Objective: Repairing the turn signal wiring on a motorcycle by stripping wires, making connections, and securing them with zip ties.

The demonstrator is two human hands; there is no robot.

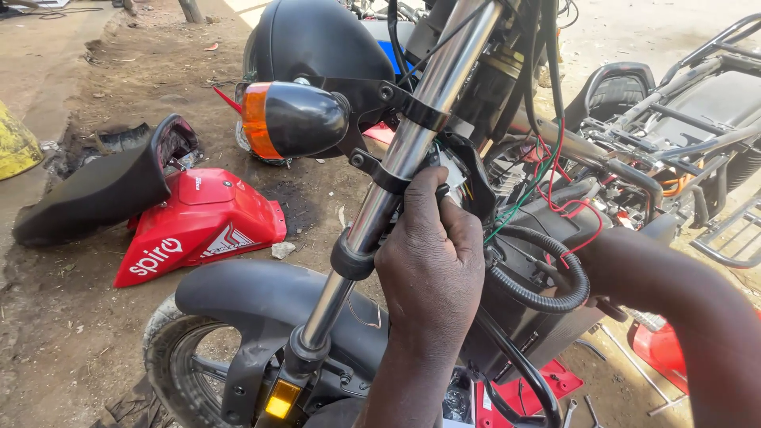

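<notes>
From the head camera, the left hand (432, 254) is curled shut just beside the chrome fork tube (396, 162), its fingers closed on a small white connector or bracket part (452, 176) tucked behind the lower black fork clamp (379, 170) — exactly what the fingertips pinch is partly hidden. The right hand is out of sight: only its forearm (682, 309) shows, reaching in from the far side of the fork tube toward the corrugated black cable sleeve (547, 289), so I cannot tell whether that hand is open or closed.

Judging by how things lie, the motorcycle is well stripped down. Its red body panel (198, 230) and black seat (103, 186) lie on the dirt ground, well apart from the fork tube on the left. Red, green and black loose wires (547, 178) hang bare just beside the fork tube, behind the left hand. The orange turn signal (289, 119) is mounted on its bracket near the upper part of the fork tube, and the front wheel (178, 357) with its black mudguard (261, 293) sits in place below it. So the front end stands assembled, while the wiring looks unfinished and the bodywork is off — the panels and seat appear to be what is left. A few hand tools (618, 361) lie on the ground below the forearm.
</notes>
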